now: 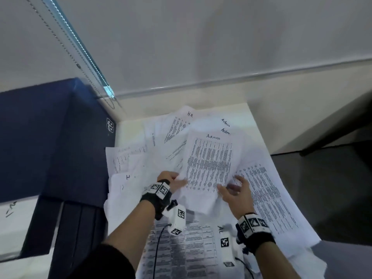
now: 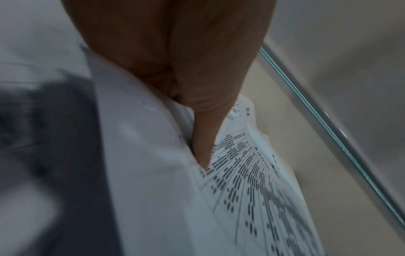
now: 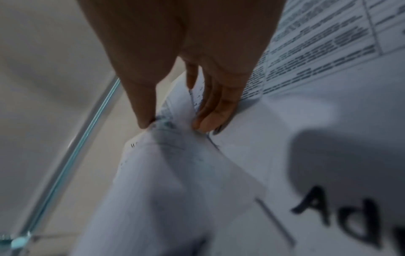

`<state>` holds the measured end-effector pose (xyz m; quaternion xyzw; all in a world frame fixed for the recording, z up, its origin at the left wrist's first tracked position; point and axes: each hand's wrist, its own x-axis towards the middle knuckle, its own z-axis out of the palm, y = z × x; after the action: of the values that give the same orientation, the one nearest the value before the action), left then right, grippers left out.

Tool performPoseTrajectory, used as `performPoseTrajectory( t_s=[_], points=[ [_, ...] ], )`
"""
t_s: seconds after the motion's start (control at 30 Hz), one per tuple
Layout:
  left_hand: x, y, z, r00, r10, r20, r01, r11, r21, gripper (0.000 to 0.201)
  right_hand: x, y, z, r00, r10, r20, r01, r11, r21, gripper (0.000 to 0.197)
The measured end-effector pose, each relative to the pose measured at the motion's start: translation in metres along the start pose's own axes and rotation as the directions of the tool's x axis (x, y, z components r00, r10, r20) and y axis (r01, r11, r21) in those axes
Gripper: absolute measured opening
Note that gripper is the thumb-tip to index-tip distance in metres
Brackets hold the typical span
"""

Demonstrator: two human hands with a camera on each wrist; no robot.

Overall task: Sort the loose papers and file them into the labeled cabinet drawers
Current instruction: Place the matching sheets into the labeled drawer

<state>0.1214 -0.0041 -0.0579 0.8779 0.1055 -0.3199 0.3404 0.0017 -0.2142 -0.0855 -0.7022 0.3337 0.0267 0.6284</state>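
Loose printed papers lie scattered over a white table (image 1: 128,129). A small stack headed "Admin" (image 1: 209,164) is lifted off the pile, its lower edge crumpled. My left hand (image 1: 175,179) pinches its lower left edge; in the left wrist view the thumb of my left hand (image 2: 203,138) presses on the printed Admin sheet (image 2: 252,181). My right hand (image 1: 231,188) holds the lower right corner, and in the right wrist view my right hand (image 3: 173,124) has a fold of the Admin paper (image 3: 171,173) between thumb and fingers. A dark blue cabinet (image 1: 50,137) stands to the left.
A sheet marked "H.R" (image 1: 181,125) lies at the back of the pile. A large printed sheet (image 1: 271,198) hangs over the table's right edge above dark floor. Another "Ad" sheet (image 1: 191,248) lies under my forearms. A blind chain (image 1: 70,55) hangs by the cabinet.
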Motion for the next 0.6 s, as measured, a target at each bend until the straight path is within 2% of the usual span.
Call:
performPoseTrajectory(
  t_s=[0.07, 0.2, 0.3, 0.33, 0.37, 0.4, 0.43, 0.47, 0.53, 0.6],
  points=[
    [-0.021, -0.025, 0.002, 0.997, -0.023, 0.068, 0.027, 0.998, -0.053, 0.071, -0.003, -0.003, 0.001, 0.996, 0.085, -0.037, -0.086, 0.996, -0.020, 0.075],
    [-0.059, -0.087, 0.018, 0.995, -0.002, 0.097, 0.011, 0.995, -0.095, 0.070, -0.045, -0.004, -0.005, 0.997, 0.065, -0.039, -0.070, 0.990, -0.124, 0.040],
    [-0.088, -0.132, 0.021, 0.988, 0.017, 0.152, 0.020, 0.970, -0.243, 0.034, -0.083, 0.020, -0.014, 0.988, 0.114, 0.104, -0.094, 0.979, -0.179, 0.038],
    [-0.094, -0.147, 0.020, 0.983, 0.012, 0.183, 0.041, 0.958, -0.285, 0.032, -0.096, 0.029, -0.017, 0.968, 0.171, 0.183, -0.124, 0.962, -0.243, 0.039],
    [-0.101, -0.160, 0.016, 0.977, 0.013, 0.211, 0.056, 0.947, -0.318, 0.030, -0.108, 0.038, -0.021, 0.937, 0.245, 0.248, -0.155, 0.930, -0.334, 0.047],
    [-0.111, -0.168, 0.012, 0.976, 0.017, 0.217, 0.059, 0.939, -0.338, 0.020, -0.122, 0.044, -0.023, 0.904, 0.320, 0.284, -0.170, 0.878, -0.448, 0.063],
    [-0.119, -0.179, 0.008, 0.980, 0.028, 0.199, 0.045, 0.935, -0.353, 0.012, -0.134, 0.053, -0.026, 0.872, 0.388, 0.300, -0.157, 0.800, -0.579, 0.079],
    [-0.127, -0.185, 0.004, 0.988, 0.025, 0.154, 0.029, 0.941, -0.338, 0.013, -0.145, 0.057, -0.028, 0.852, 0.436, 0.291, -0.123, 0.707, -0.697, 0.088],
    [-0.139, -0.198, -0.004, 0.996, 0.031, 0.080, -0.001, 0.935, -0.354, 0.032, -0.160, 0.068, -0.029, 0.835, 0.481, 0.268, -0.044, 0.544, -0.838, 0.094],
    [-0.146, -0.212, -0.011, 0.996, 0.037, 0.081, -0.007, 0.940, -0.340, 0.051, -0.178, 0.067, -0.030, 0.852, 0.481, 0.206, -0.063, 0.485, -0.872, 0.101]
  ],
)
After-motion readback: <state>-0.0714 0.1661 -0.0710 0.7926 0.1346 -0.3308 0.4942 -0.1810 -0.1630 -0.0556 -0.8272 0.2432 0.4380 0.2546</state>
